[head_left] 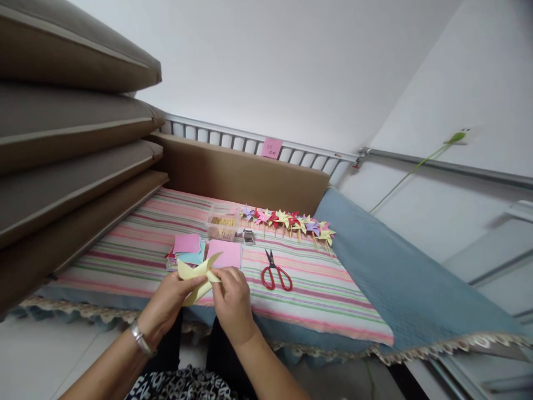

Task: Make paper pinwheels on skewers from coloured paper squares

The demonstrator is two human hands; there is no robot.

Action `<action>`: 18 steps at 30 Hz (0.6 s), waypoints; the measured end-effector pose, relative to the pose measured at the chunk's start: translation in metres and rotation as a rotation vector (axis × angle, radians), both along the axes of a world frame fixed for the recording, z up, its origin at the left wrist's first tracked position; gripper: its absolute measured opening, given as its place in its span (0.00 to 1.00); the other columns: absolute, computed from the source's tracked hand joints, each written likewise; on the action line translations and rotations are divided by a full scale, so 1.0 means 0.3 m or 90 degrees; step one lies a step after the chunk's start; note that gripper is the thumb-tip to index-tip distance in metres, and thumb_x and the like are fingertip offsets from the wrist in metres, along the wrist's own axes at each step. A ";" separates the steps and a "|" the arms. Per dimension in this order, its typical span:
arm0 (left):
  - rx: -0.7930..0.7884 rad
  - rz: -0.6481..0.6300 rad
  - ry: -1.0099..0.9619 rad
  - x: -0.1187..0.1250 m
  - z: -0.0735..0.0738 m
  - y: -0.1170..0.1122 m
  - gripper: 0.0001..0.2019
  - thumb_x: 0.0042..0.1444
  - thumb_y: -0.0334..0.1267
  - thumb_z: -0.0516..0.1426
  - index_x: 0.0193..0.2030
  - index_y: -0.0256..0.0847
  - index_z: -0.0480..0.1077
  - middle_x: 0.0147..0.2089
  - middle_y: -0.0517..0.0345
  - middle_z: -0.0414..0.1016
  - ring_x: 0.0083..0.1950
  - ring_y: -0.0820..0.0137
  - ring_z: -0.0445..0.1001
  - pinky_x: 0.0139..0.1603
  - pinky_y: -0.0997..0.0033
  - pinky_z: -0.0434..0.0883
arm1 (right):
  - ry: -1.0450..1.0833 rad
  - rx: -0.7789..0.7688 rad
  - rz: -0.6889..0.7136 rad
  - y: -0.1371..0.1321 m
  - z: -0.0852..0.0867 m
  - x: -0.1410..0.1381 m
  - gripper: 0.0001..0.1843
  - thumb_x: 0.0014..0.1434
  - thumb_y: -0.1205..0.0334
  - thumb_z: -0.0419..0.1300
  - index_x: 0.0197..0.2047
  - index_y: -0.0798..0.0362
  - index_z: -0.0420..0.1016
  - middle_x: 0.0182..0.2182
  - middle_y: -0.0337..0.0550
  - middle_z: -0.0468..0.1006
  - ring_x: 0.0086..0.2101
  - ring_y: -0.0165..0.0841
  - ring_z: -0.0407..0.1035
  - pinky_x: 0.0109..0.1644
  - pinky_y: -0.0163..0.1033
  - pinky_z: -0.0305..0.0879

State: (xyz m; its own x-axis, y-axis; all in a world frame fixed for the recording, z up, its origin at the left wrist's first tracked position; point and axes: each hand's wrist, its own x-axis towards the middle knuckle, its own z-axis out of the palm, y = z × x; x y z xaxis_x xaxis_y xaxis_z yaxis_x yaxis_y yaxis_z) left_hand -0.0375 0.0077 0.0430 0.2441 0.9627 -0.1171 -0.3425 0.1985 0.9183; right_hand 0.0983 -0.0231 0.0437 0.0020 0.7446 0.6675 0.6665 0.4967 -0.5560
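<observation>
a clear plastic box (222, 235) stands toward the far edge of the striped cloth (308, 308), with thin yellowish sticks (225, 221) lying bunched inside it. just to its right is a small grey, shiny object (249, 237), too small to make out. along the far edge, from the box toward the far right corner, runs a crowded row of paper pinwheels (282, 218) in yellow, red, pink and purple, pointed in shape and fixed to slim sticks.

closer to the near edge, a stack of coloured paper (187, 243) shows pink on top with blue and red sheets sticking out below, and a pile of pink paper squares (228, 253) lies just right of it. scissors (271, 262) with looped red handles rest right of the pile, blades toward the far edge. the cloth lies over a blue cover (370, 261) trimmed with scalloped lace.

the yellow paper (186, 270), smooth and bent into curling points, is held up over the near edge of the cloth, in front of the paper piles. the left hand (171, 298) grips it between thumb and fingers, and the right hand (232, 297) pinches its right side, fingers curled in
</observation>
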 end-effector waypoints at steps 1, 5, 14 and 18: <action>0.004 0.000 0.004 0.002 0.003 -0.003 0.17 0.37 0.39 0.68 0.36 0.35 0.75 0.35 0.51 0.79 0.36 0.65 0.73 0.40 0.70 0.67 | -0.004 -0.001 -0.001 -0.008 0.004 0.002 0.13 0.57 0.72 0.51 0.41 0.53 0.75 0.34 0.47 0.75 0.38 0.37 0.67 0.44 0.43 0.63; -0.005 0.003 0.025 -0.009 0.017 -0.007 0.17 0.36 0.39 0.68 0.35 0.33 0.76 0.34 0.50 0.79 0.33 0.66 0.73 0.37 0.72 0.67 | 0.009 -0.032 0.036 -0.044 0.029 0.023 0.14 0.56 0.72 0.53 0.43 0.53 0.74 0.37 0.47 0.75 0.40 0.37 0.68 0.47 0.43 0.64; 0.047 0.009 0.156 -0.010 0.006 -0.008 0.17 0.32 0.41 0.69 0.30 0.33 0.77 0.28 0.54 0.78 0.29 0.65 0.72 0.32 0.72 0.66 | 0.033 0.022 0.017 -0.068 0.110 0.065 0.13 0.55 0.68 0.58 0.44 0.50 0.75 0.46 0.47 0.72 0.49 0.37 0.64 0.54 0.45 0.60; 0.075 -0.027 0.165 -0.003 0.012 -0.019 0.17 0.33 0.43 0.68 0.29 0.34 0.76 0.26 0.56 0.76 0.28 0.66 0.71 0.31 0.71 0.66 | -0.095 0.053 0.025 -0.065 0.113 0.052 0.11 0.55 0.66 0.59 0.42 0.47 0.77 0.50 0.46 0.71 0.53 0.40 0.59 0.57 0.49 0.57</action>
